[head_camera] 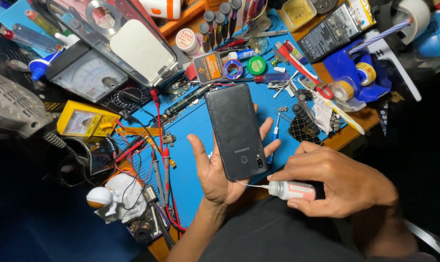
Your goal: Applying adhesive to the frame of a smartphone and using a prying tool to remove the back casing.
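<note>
1. Left hand (219, 172): palm up, fingers spread and cradling a dark smartphone (237, 131), back cover facing the camera. Thumb hooks the phone's 9 o'clock edge; the other fingertips show past the 3 o'clock edge.
2. Phone long axis runs about 12 to 6 o'clock, tilted slightly toward 11. The camera-lens end is at 6, nearest the person; the far end hangs over the blue repair mat (191, 126).
3. Right hand (339, 182): fingers pinched round a small white squeeze bottle (293, 190) with a pinkish label. The bottle lies nearly level, body at 3 o'clock, nozzle pointing to 9.
4. Key relation: the thin needle tip (251, 185) reaches from the bottle to the phone's bottom edge, meeting it at about the 5 o'clock corner. Looks like it touches the seam, but contact or a hair's gap I can't tell.
5. The right hand lies at 4 o'clock from the phone and is the only one near that corner; the left sits under the phone.
6. Surroundings: red and black probe leads (159, 160) at 9 o'clock of the left hand, yellow multimeter (81, 121) further out at 9–10, screwdriver set (220, 19) at 12, tape rolls (356, 80) at 2. Wooden tabletop (360, 121) edge shows past the mat at 3.
</note>
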